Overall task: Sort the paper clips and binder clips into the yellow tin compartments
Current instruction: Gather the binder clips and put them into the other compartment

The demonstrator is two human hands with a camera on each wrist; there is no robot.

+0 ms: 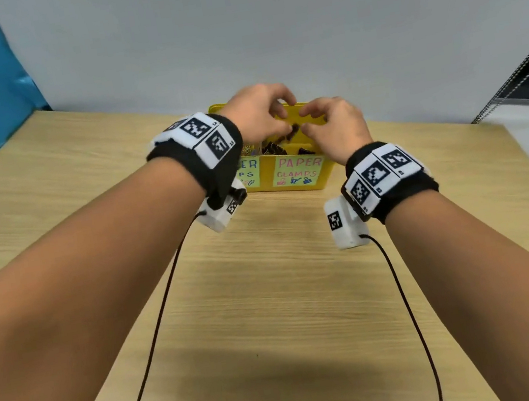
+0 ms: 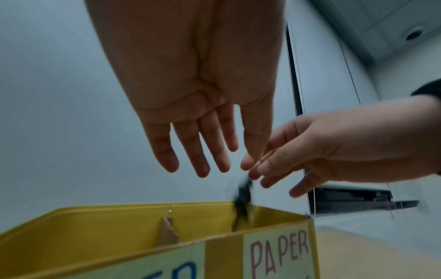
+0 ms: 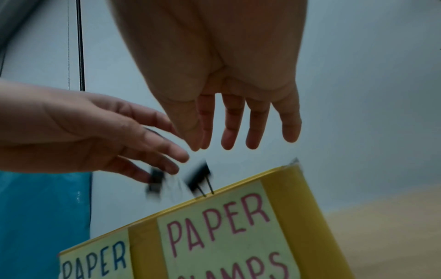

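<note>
Your left hand (image 2: 190, 113) and right hand (image 3: 229, 94) hang with fingers released above the yellow tin (image 1: 318, 178), black binder clips (image 3: 199, 178) dropping into its clamps side, so sorting looks nearly finished.

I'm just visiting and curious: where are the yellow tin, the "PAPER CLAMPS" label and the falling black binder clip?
yellow tin (image 3: 290, 198), right wrist view, bare front wall.
PAPER CLAMPS label (image 1: 298, 170), head view, its middle.
black binder clip (image 3: 199, 174), right wrist view, black body.
</note>
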